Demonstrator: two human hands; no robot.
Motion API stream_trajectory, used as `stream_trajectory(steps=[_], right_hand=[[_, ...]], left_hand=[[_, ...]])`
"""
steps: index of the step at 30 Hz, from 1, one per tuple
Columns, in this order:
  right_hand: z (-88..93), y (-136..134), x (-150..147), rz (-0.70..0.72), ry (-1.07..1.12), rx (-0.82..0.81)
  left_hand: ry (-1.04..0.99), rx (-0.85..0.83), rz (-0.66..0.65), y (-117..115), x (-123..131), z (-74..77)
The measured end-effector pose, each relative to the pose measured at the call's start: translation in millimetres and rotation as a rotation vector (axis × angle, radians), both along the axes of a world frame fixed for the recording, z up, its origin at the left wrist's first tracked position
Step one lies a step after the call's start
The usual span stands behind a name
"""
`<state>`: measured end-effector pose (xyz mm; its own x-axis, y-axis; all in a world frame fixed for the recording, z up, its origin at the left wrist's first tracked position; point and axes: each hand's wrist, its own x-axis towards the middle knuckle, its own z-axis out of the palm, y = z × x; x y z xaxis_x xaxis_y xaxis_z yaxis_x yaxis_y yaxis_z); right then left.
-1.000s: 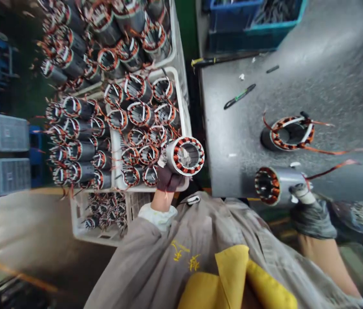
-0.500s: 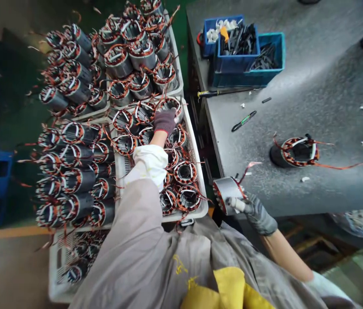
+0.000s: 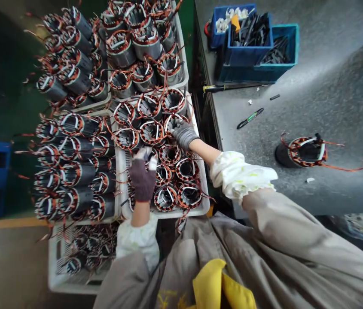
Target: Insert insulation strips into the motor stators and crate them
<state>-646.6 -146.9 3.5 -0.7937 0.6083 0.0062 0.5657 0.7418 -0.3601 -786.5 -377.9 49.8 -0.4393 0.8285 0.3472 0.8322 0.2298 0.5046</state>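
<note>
A white plastic crate (image 3: 202, 209) packed with several copper-wound motor stators stands left of the grey workbench. My left hand (image 3: 142, 179), in a dark maroon glove, reaches down into the middle of the crate, its white fingertips curled on a stator (image 3: 149, 153). In a grey glove, my right hand (image 3: 184, 133) stretches across from the bench side, its fingers closed round the rim of another stator (image 3: 172, 122) in the crate's far rows. Both sleeves are grey with white cuffs.
More crates of stators (image 3: 71, 159) are stacked to the left and behind, with another crate (image 3: 71, 274) lower down. On the grey workbench (image 3: 313, 86) lie a stator with loose copper leads (image 3: 300, 150), a green-black tool (image 3: 250, 118), a long tool (image 3: 226, 87) and blue bins (image 3: 248, 64).
My right hand has left the bench edge with its stator and now reaches into the crate. My left hand has drawn back from the far rows to the crate's middle.
</note>
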Motion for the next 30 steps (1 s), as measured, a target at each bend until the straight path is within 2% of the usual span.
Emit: stream_trajectory(steps=[1, 3, 5, 7, 10, 13, 16, 18, 21, 23, 25, 27, 28, 30], right_hand=[[-1.5, -2.4, -4.1, -0.004, 0.019, 0.001], [-4.4, -19.1, 9.7, 0.006, 0.073, 0.002], [-11.2, -45.8, 50.3, 0.044, 0.148, -0.009], [-25.2, -74.6, 112.0, 0.038, 0.171, -0.043], [-55.3, -110.2, 233.0, -0.161, 0.063, -0.108], [-82.2, -127.0, 365.2, -0.407, -0.091, -0.140], [-99.1, -117.7, 472.2, -0.554, -0.143, -0.117], [-105.5, -104.3, 515.4, -0.687, -0.149, -0.081], [-112.3, -98.3, 536.2, -0.966, -0.115, 0.046], [-117.2, -112.2, 531.0, -1.013, -0.049, 0.117], [-122.8, -136.0, 523.2, -0.866, 0.017, 0.112], [-129.1, -158.7, 522.0, -0.725, 0.047, 0.072], [-132.3, -166.6, 525.1, -0.718, 0.047, 0.058], [-138.3, -172.7, 537.3, -0.818, 0.042, 0.049]], left_hand=[[0.014, -0.022, 0.015, -21.0, 8.3, -3.5], [0.041, -0.049, 0.051, -55.7, 25.2, -11.8], [0.051, -0.064, 0.061, -75.8, 44.5, -18.5], [0.066, -0.062, 0.031, -76.2, 70.2, -20.1], [0.066, -0.051, -0.149, -41.2, 128.3, -10.5], [0.020, -0.064, -0.501, 18.7, 211.8, 2.7], [0.045, -0.147, -0.851, 85.7, 308.2, -0.2], [0.104, -0.240, -1.006, 128.1, 369.4, -13.4], [0.264, -0.379, -1.066, 177.8, 439.5, -40.4], [0.338, -0.476, -1.039, 198.0, 464.6, -55.5], [0.330, -0.536, -0.996, 209.2, 472.3, -64.1], [0.202, -0.546, -0.936, 214.7, 467.4, -65.8], [0.050, -0.546, -0.865, 215.9, 462.0, -64.6], [-0.335, -0.546, -0.648, 214.0, 448.3, -60.1]])
